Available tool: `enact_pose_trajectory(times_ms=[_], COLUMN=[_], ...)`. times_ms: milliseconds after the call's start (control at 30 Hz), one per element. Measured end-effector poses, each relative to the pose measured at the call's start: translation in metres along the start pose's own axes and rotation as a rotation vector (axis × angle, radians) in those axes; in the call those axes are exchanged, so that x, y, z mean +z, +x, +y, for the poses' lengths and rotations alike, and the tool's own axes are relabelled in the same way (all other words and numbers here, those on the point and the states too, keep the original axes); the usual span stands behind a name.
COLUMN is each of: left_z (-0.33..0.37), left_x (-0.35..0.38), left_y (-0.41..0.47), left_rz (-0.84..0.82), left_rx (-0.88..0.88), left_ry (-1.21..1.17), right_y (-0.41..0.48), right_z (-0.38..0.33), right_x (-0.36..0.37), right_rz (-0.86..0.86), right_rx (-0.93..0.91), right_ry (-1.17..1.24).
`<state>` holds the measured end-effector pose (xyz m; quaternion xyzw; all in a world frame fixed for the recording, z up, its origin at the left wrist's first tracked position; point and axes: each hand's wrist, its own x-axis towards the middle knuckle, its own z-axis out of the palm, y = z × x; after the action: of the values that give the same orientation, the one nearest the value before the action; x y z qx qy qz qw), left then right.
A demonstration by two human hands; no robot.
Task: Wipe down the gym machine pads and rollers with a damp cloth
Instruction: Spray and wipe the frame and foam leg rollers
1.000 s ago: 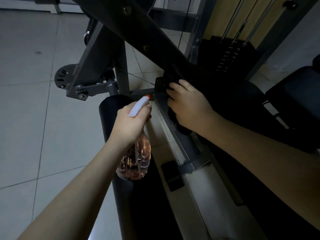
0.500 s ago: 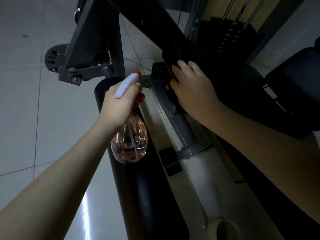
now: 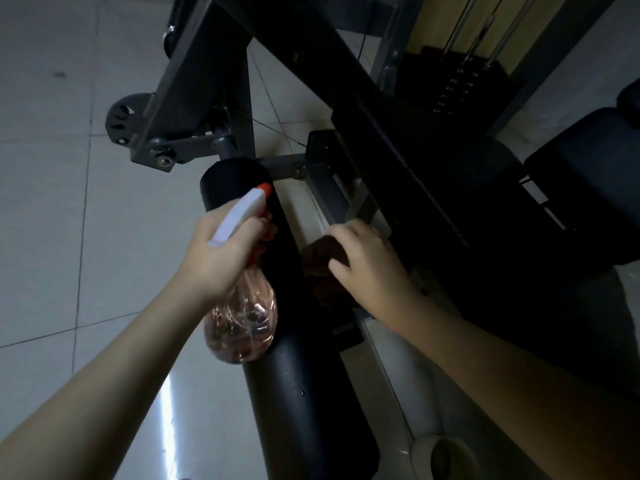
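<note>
Nearest to me, the long black cylindrical foam roller (image 3: 301, 368) runs up from the bottom edge toward the machine's frame. Its skin is matte and smooth, with one small shiny speck low on its side (what it is, I cannot tell in this dim light). Over the roller, the left hand (image 3: 221, 258) is wrapped round the neck of a clear pink-tinted plastic spray bottle (image 3: 242, 320). Its fingers are curled at the trigger under the white head, and the orange nozzle points toward the roller's far end.

Just right of the roller, the right hand (image 3: 370, 271) has its fingers curled over a bunched dark brown cloth (image 3: 320, 268). The cloth sits between the roller and the black slanting beam (image 3: 363, 116); whether it touches the roller I cannot tell. That beam crosses overhead and hides much of the dark pad beneath it.

Farther on, the grey steel frame (image 3: 194, 84) with its pivot plate meets the roller's end. Behind stand the black weight stack (image 3: 457, 81) and, to the right, a black padded seat (image 3: 588, 157). Pale floor tiles (image 3: 52, 202) spread out on the left.
</note>
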<state>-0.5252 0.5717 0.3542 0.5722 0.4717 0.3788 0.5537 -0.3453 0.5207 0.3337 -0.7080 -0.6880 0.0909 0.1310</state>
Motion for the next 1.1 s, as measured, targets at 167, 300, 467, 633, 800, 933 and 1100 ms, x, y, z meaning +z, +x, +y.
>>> enact_pose_trajectory(times_ms=[167, 300, 467, 633, 800, 933, 1100], left_z=[-0.017, -0.033, -0.057, -0.081, -0.084, -0.082, -0.089], left_x=[-0.029, -0.047, -0.064, -0.087, -0.091, -0.094, -0.101], left_y=[-0.009, -0.010, 0.001, 0.023, 0.019, 0.001, -0.032], left_rz=[0.034, 0.081, 0.092, 0.065, 0.068, 0.039, 0.057], left_rx=[-0.085, -0.142, -0.208, -0.282, -0.242, -0.205, -0.185], left_ry=[0.024, 0.045, 0.067, 0.070, 0.151, 0.153, 0.116], right_y=[0.022, 0.028, 0.024, 0.041, 0.038, 0.032, 0.019], right_z=[-0.035, -0.053, -0.059, -0.070, -0.070, -0.073, -0.076], right_x=[0.021, 0.066, 0.101, 0.105, 0.105, 0.107, 0.106], right_rz=[0.212, -0.017, -0.097, -0.067, -0.060, -0.015, 0.001], right_rx=[0.321, 0.406, 0.444, 0.462, 0.508, 0.508, 0.435], right_ry=[0.513, 0.470, 0.151, 0.009, 0.054, 0.040, 0.007])
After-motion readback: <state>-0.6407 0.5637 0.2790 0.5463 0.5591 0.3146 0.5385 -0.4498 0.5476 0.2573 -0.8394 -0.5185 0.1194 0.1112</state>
